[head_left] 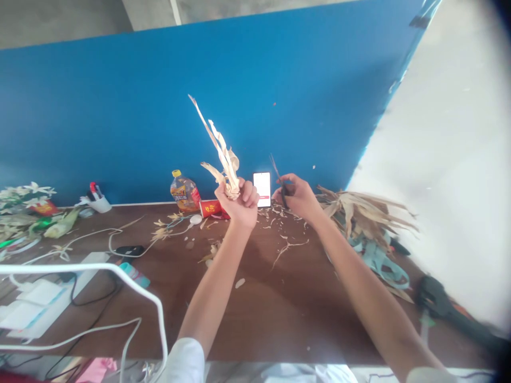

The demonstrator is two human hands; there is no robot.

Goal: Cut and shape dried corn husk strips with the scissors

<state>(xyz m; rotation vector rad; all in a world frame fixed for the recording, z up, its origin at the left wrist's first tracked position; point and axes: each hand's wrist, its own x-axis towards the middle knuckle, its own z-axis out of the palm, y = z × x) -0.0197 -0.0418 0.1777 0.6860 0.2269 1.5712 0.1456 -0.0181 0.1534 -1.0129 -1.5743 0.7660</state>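
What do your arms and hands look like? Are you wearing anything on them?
My left hand and right hand are bare, with no gloves, and no watch or bracelet shows on either arm. My left sleeve is white and ends above the elbow. My right sleeve looks pale, but the picture's edge cuts most of it off.
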